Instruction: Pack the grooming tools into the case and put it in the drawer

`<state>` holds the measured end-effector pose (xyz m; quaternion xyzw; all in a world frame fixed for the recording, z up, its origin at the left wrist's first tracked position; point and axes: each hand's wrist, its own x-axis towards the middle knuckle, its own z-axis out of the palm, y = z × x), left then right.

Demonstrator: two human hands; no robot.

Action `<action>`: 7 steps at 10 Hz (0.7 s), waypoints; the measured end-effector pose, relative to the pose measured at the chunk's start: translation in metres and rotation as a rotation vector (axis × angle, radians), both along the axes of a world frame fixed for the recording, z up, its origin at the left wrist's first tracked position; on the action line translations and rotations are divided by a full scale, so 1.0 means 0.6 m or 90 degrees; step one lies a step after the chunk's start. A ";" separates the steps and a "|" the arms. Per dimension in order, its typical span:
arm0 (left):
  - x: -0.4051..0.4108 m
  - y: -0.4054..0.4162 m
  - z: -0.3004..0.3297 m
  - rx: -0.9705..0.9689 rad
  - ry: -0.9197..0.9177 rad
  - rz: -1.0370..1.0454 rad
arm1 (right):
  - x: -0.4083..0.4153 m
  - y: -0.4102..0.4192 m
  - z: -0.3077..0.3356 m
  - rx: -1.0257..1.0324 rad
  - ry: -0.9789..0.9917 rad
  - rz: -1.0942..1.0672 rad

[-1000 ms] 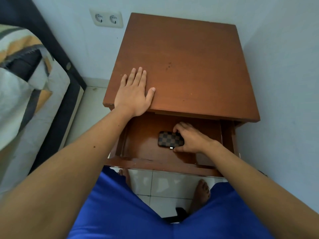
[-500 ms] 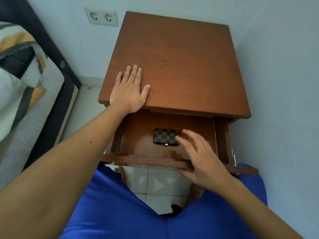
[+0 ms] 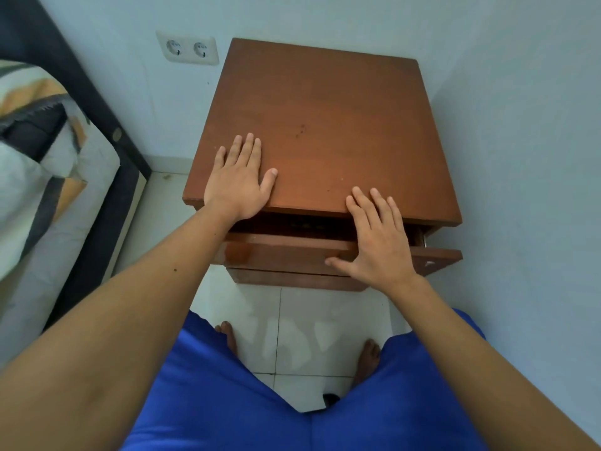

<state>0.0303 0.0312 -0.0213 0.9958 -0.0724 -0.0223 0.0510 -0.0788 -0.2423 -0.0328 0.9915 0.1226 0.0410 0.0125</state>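
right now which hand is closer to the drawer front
Right. The right hand lies across the drawer front, thumb on its face. The left hand rests flat on the nightstand top, above and behind it.

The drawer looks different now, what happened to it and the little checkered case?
The right hand let go of the checkered case, came out, and pushed the drawer most of the way in. Only a dark sliver of the case shows through the remaining gap. The left hand stayed flat on the nightstand top.

Right hand flat on drawer, seemingly ajar.
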 end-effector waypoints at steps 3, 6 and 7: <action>0.000 0.001 -0.005 0.001 -0.005 0.002 | 0.026 0.018 -0.039 0.087 -0.166 -0.067; 0.003 0.002 -0.012 -0.002 -0.016 -0.002 | 0.038 0.008 -0.031 0.062 -0.195 -0.041; 0.003 0.000 -0.012 -0.002 -0.027 -0.002 | 0.058 0.013 0.005 0.160 -0.196 -0.027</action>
